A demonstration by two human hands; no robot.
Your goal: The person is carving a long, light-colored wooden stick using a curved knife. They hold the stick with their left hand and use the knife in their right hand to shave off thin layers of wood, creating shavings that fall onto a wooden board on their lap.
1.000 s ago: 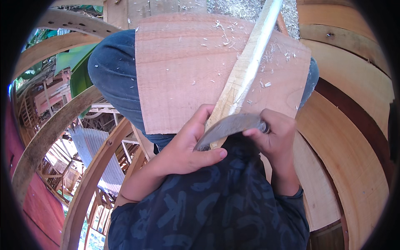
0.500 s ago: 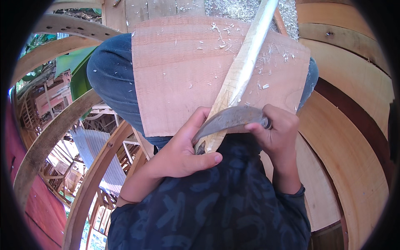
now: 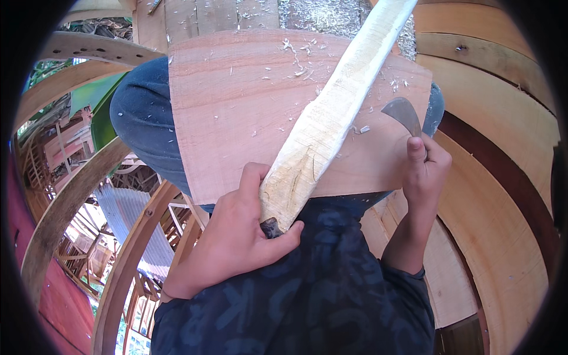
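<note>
A long pale stick with its outside shaved away [image 3: 319, 124] runs from near my body to the far upper right. My left hand [image 3: 236, 225] grips its near end, thumb on one side and fingers on the other, beside a dark spot at the tip. A wooden board [image 3: 236, 118] lies across my lap beneath the stick. Off to the right, my right hand [image 3: 427, 168] is closed round a knife with a curved, hooked blade [image 3: 403, 115]. The blade points up and left, apart from the stick. Most of the knife's handle is hidden in the fist.
Wood shavings [image 3: 299, 59] are scattered on the board, with more on the planks [image 3: 216, 15] beyond. Curved planks [image 3: 485, 195] rise along my right side. Bent wooden ribs [image 3: 77, 201] stand at my left, with corrugated sheeting [image 3: 136, 228] visible between them.
My right hand has drawn the knife off the stick and out to the right, turning the blade upward. The stick has rolled to show a broader face, and its near end has shifted slightly left.
</note>
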